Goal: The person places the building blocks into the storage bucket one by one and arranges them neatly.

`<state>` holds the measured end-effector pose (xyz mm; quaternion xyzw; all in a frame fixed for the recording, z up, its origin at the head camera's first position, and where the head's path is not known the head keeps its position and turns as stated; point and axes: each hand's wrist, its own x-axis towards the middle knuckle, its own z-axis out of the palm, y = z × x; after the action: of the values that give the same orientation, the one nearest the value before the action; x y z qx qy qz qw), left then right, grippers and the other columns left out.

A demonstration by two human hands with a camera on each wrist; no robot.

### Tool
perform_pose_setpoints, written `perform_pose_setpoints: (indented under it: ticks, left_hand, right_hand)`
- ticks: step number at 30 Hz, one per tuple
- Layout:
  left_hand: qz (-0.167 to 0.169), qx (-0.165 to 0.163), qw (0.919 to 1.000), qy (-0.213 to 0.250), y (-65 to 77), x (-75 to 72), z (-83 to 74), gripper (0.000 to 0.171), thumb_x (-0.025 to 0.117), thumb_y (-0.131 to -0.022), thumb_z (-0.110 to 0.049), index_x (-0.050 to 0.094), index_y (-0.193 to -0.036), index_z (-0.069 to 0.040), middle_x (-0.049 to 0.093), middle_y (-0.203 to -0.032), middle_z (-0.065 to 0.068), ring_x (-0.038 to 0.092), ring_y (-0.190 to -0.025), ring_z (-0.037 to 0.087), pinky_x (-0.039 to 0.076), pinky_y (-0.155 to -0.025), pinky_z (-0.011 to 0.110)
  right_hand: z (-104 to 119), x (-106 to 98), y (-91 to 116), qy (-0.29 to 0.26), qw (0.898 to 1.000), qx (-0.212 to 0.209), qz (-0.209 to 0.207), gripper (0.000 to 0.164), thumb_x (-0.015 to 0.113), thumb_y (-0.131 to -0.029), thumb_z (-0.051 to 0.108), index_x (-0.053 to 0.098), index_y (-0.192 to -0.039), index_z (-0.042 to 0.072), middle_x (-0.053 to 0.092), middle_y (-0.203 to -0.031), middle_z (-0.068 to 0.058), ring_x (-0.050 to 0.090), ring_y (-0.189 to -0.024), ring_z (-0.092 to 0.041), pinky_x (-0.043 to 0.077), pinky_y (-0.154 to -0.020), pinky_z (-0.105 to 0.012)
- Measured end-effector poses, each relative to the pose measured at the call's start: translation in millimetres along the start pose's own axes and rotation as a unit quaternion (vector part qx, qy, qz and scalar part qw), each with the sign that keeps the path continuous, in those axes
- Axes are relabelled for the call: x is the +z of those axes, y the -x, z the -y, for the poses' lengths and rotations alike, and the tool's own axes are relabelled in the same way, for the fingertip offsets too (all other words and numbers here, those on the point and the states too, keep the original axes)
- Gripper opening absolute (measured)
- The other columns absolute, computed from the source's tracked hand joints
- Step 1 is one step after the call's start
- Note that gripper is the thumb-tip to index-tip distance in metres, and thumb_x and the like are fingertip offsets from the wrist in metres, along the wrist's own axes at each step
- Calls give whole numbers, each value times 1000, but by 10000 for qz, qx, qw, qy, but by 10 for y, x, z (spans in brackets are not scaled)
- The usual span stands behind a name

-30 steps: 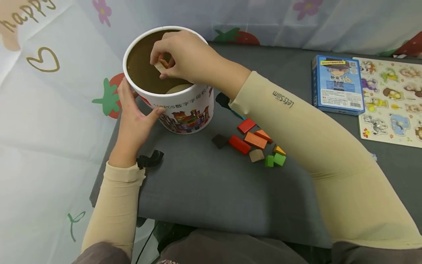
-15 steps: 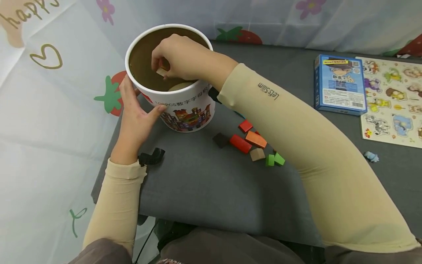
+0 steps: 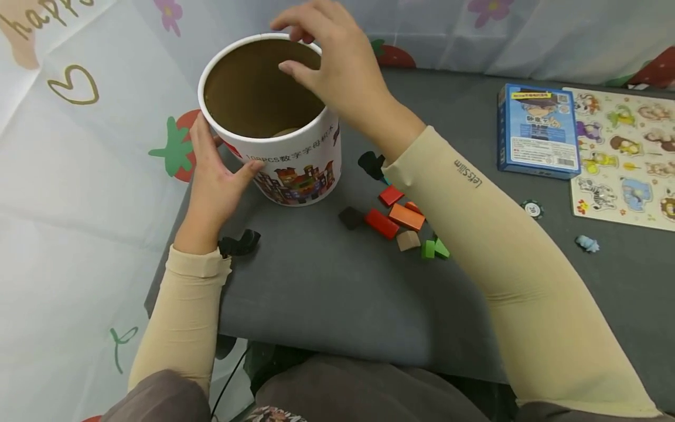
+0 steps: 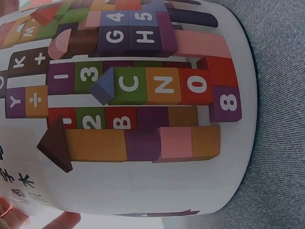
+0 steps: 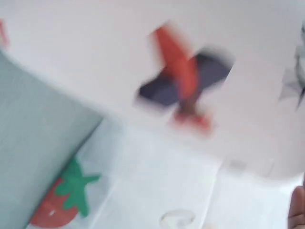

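Observation:
A large white bucket (image 3: pixel 295 181) with printed toy blocks on its wall stands at the back left of the table. My left hand (image 3: pixel 213 181) grips its left side, thumb on the front and fingers round the far left. In the left wrist view, fingertips (image 4: pixel 66 220) show beside the printed wall. Above the bucket's right rim is my right hand (image 3: pixel 340 64), thumb and fingers apart with nothing visible between them. A pale curved piece (image 3: pixel 285 132) shows low inside the bucket. The right wrist view is blurred, with the bucket's printed aeroplane (image 5: pixel 183 71) in it.
Red (image 3: pixel 382 224), orange (image 3: pixel 406 217), tan (image 3: pixel 408 240), green (image 3: pixel 429 249) and dark (image 3: pixel 350 217) blocks lie right of the bucket. A blue box (image 3: pixel 539 132), animal puzzle board (image 3: pixel 627 158), round chip (image 3: pixel 532 209) and small blue figure (image 3: pixel 587 244) are farther right.
My right hand has risen out of the bucket and moved right, its fingers spread. The pale block it pinched is no longer seen in it. My left hand has stayed on the bucket.

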<state>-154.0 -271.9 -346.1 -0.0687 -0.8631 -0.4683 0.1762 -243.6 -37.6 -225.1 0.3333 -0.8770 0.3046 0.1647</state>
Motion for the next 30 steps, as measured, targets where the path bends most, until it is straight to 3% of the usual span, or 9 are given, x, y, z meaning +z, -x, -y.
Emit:
perform_pose_setpoints:
  ticks: [4, 6, 8, 11, 14, 17, 20, 23, 30]
  left_hand:
    - [-52, -95, 9999, 52, 14, -46, -58, 112, 71, -67, -69, 11, -152, -28, 16, -148, -12, 36, -128, 16, 28, -106, 39]
    - [-46, -139, 9999, 86, 36, -67, -180, 111, 70, -69, -67, 11, -153, -23, 16, -149, -8, 35, -129, 18, 27, -106, 40]
    - [-35, -164, 9998, 132, 61, -82, -306, 110, 70, -71, -66, 12, -153, -20, 17, -149, -5, 35, -129, 20, 27, -107, 40]
    - [-30, -184, 9997, 173, 81, -95, -399, 110, 69, -71, -66, 13, -152, -18, 17, -149, -3, 34, -129, 21, 27, -107, 41]
    - [-34, -187, 9997, 132, 52, -88, -261, 110, 70, -70, -67, 12, -152, -23, 17, -149, -7, 34, -129, 19, 27, -106, 41]
    - [-31, -165, 9998, 71, 11, -84, -78, 109, 70, -69, -67, 12, -152, -28, 16, -149, -10, 32, -130, 17, 28, -106, 42]
    - [-39, -138, 9999, 70, -1, -94, -13, 108, 71, -68, -68, 12, -151, -32, 16, -148, -12, 32, -130, 17, 28, -106, 43]
    - [-52, -143, 9998, 97, 16, -103, -70, 108, 70, -68, -69, 12, -151, -32, 16, -148, -12, 33, -130, 18, 28, -106, 44]
    - [-23, -71, 9997, 245, 76, -75, -376, 112, 66, -70, -71, 12, -152, -18, 16, -150, -5, 31, -131, 23, 27, -107, 46]
  right_hand:
    - [-240, -90, 113, -373, 9940, 455, -925, 40, 62, -92, 33, 56, -123, 9, 55, -110, -4, 47, -103, -10, 33, -90, -15]
    - [-369, -97, 196, -691, 9875, 866, -1123, 37, 61, -93, 29, 53, -122, 9, 53, -107, -3, 47, -99, -11, 35, -87, -16]
    - [-498, -65, 302, -894, 9812, 1364, -1033, 35, 61, -93, 27, 50, -123, 10, 51, -104, -2, 48, -95, -12, 37, -83, -19]
    - [-657, 19, 472, -1144, 9681, 2200, -372, 39, 61, -93, 26, 44, -125, 14, 48, -103, 0, 48, -93, -12, 39, -80, -22]
    - [-804, 126, 634, -1190, 9556, 2636, 569, 39, 62, -93, 27, 44, -125, 15, 49, -104, -1, 49, -94, -13, 41, -80, -26]
    - [-916, 250, 779, -1003, 9478, 2550, 1634, 31, 63, -93, 26, 53, -119, 13, 51, -106, -4, 51, -95, -17, 43, -83, -30]
    - [-986, 381, 899, -811, 9404, 2307, 2363, 23, 68, -90, 25, 63, -108, 11, 52, -109, -8, 50, -97, -22, 42, -86, -34]
    - [-1031, 475, 998, -657, 9326, 2201, 2784, 25, 72, -87, 25, 67, -107, 11, 50, -113, -11, 48, -98, -25, 40, -87, -37]
    - [-1111, 525, 1122, -185, 9166, 2327, 3247, 31, 77, -83, 23, 69, -111, 13, 47, -118, -14, 46, -102, -29, 41, -90, -40]
